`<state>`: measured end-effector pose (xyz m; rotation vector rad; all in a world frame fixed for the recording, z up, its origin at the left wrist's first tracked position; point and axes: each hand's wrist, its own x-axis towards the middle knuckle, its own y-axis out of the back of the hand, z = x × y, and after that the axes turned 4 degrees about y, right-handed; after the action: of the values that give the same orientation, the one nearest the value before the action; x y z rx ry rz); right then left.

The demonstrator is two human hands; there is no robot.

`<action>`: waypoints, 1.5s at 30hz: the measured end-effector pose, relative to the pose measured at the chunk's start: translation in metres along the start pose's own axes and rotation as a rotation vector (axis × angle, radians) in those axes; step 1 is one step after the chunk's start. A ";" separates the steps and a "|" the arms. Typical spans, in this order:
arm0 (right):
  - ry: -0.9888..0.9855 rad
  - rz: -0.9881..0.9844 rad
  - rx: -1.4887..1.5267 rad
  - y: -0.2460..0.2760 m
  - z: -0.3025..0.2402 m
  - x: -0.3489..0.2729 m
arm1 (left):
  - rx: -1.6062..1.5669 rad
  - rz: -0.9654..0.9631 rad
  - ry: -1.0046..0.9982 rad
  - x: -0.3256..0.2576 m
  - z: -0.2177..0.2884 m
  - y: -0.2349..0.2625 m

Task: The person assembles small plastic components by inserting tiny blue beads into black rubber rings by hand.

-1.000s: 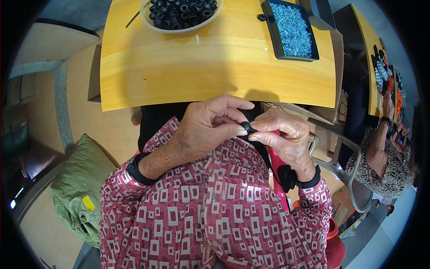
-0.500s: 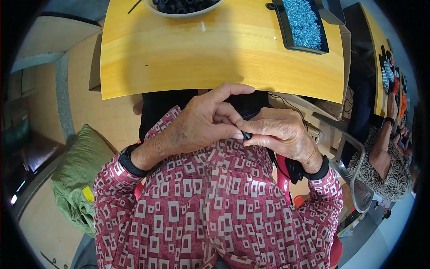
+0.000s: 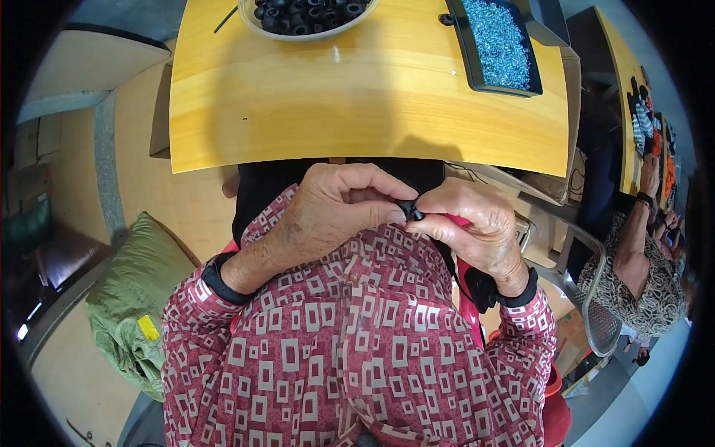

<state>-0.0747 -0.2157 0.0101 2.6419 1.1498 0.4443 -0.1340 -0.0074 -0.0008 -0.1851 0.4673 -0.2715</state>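
Note:
Just in front of the table's near edge, my left hand (image 3: pixel 344 200) and my right hand (image 3: pixel 471 220) meet over my lap. Between their fingertips is a small black ring-like part (image 3: pixel 409 210), pinched from both sides. Its details are mostly covered by my fingers. On the table, a pale bowl (image 3: pixel 320 36) is full of similar small black rings (image 3: pixel 302 16). To the far right stands a black tray (image 3: pixel 538 91) of small, shiny light-blue pieces (image 3: pixel 497 46).
The yellow wooden table (image 3: pixel 298 127) lies ahead of me. One black ring (image 3: pixel 446 19) sits beside the tray. A green sack (image 3: pixel 134 290) rests at my left. A metal-framed chair (image 3: pixel 596 298) and another person (image 3: pixel 633 276) at a second table are on the right.
My left index finger has come down from its raised position onto the black part. More of the part shows between my fingertips. The view has shifted slightly, showing more of the bowl.

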 end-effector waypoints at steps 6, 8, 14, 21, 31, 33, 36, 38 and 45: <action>0.103 0.052 -0.098 -0.002 -0.001 -0.001 | -0.084 0.046 -0.067 0.006 -0.007 -0.006; 0.058 0.017 -0.059 0.001 0.002 -0.001 | 0.011 0.055 -0.085 0.007 -0.009 -0.006; -0.153 -0.059 0.076 0.006 0.002 0.002 | 0.193 0.008 -0.216 0.009 -0.008 -0.002; -0.052 -0.169 -0.004 -0.001 0.007 0.001 | 0.155 -0.063 -0.055 0.007 -0.014 0.003; 0.081 -0.261 -0.163 -0.014 0.016 -0.007 | -0.048 -0.151 0.141 0.006 -0.018 0.005; 0.088 -0.276 -0.174 -0.013 0.015 -0.008 | -0.092 -0.162 0.123 0.006 -0.021 0.005; 0.047 -0.242 -0.122 -0.013 0.014 -0.007 | -0.063 -0.135 0.151 0.006 -0.018 0.004; -0.053 -0.194 -0.037 -0.012 0.009 -0.004 | -0.122 -0.118 0.121 0.005 -0.019 0.006; 0.043 0.011 -0.018 -0.006 0.006 0.001 | -0.278 -0.040 0.068 0.004 -0.015 0.004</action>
<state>-0.0761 -0.2110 0.0031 2.6364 1.1386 0.5138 -0.1368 -0.0065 -0.0167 -0.4574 0.5689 -0.2521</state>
